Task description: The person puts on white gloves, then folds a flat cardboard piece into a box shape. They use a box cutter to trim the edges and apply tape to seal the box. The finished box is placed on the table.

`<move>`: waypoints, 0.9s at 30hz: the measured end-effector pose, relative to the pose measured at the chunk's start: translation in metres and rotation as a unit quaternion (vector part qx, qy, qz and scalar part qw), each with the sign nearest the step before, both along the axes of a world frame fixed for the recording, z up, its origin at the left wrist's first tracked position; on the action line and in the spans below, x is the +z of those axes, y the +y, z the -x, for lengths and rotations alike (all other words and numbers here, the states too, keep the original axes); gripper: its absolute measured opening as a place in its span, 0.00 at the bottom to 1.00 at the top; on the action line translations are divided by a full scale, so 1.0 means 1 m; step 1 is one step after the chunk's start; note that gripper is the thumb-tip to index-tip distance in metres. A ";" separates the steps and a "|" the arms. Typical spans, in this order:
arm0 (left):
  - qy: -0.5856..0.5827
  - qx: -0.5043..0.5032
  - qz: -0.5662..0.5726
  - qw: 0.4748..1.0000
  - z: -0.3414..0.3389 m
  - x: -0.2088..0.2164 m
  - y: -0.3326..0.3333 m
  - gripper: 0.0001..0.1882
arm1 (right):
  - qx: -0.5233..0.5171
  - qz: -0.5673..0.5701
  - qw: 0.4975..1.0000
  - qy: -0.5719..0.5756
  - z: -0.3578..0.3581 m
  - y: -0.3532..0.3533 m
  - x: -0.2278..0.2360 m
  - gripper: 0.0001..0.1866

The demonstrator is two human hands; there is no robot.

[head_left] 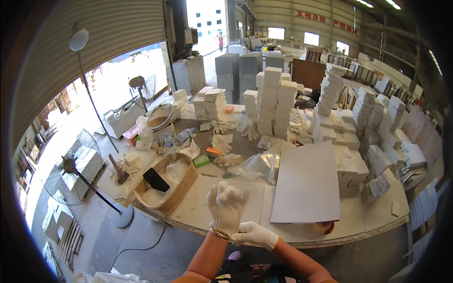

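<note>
My left hand (pixel 227 207), in a white knit work glove, is raised over the near table edge with its fingers curled in and nothing visible in them. A bracelet circles that wrist just below the glove. My right hand (pixel 254 235), also gloved, reaches across with its fingers closed on the left glove's cuff (pixel 223 228). Left of my hands, a wooden box (pixel 178 197) holds clear plastic, and a black phone (pixel 155 179) rests on it. To their right lies a large white sheet (pixel 306 184), with a tape roll (pixel 325 227) partly hidden under its near edge.
Clear plastic bags (pixel 260 166), loose gloves (pixel 222 144), a green box (pixel 201 161) and a hammer (pixel 119 170) lie about the table (pixel 368 228). White block stacks (pixel 271 101) rise behind and at right. A bucket (pixel 161 118) stands back left; a fan (pixel 75 165) stands left.
</note>
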State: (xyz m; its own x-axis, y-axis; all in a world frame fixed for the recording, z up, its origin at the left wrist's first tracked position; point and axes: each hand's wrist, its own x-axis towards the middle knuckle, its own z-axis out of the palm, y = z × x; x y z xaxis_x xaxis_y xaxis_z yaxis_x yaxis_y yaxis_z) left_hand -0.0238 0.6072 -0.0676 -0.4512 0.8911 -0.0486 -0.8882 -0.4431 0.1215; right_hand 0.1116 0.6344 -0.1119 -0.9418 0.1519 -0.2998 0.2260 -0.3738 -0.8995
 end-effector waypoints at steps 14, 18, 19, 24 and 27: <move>0.261 -0.071 -0.025 0.962 0.022 0.003 -0.013 0.47 | -0.046 -0.322 0.940 0.100 -0.004 0.022 0.007 0.14; 0.443 -0.054 0.000 0.895 0.043 0.015 -0.035 0.41 | -0.404 -0.444 0.799 0.034 -0.072 0.091 0.035 0.16; 0.445 -0.046 0.028 0.894 0.050 0.006 -0.043 0.41 | -0.445 -0.600 0.664 0.032 -0.097 0.120 0.034 0.18; 0.455 -0.080 0.214 0.861 0.064 -0.048 -0.109 0.34 | -0.444 -0.625 0.491 -0.413 -0.188 0.194 0.019 0.45; 0.438 -0.105 0.292 0.843 0.066 -0.056 -0.130 0.28 | -0.469 -0.536 0.573 -0.406 -0.224 0.224 -0.021 0.45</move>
State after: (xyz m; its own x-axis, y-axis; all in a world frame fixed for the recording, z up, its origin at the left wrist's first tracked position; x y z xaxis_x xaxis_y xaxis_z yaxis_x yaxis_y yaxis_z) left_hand -0.0894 0.4773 -0.1232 -0.3777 0.8951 -0.2371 -0.3948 0.0759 0.9156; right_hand 0.3354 0.8585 -0.1324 0.0879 0.9837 0.1566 0.8841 -0.0046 -0.4672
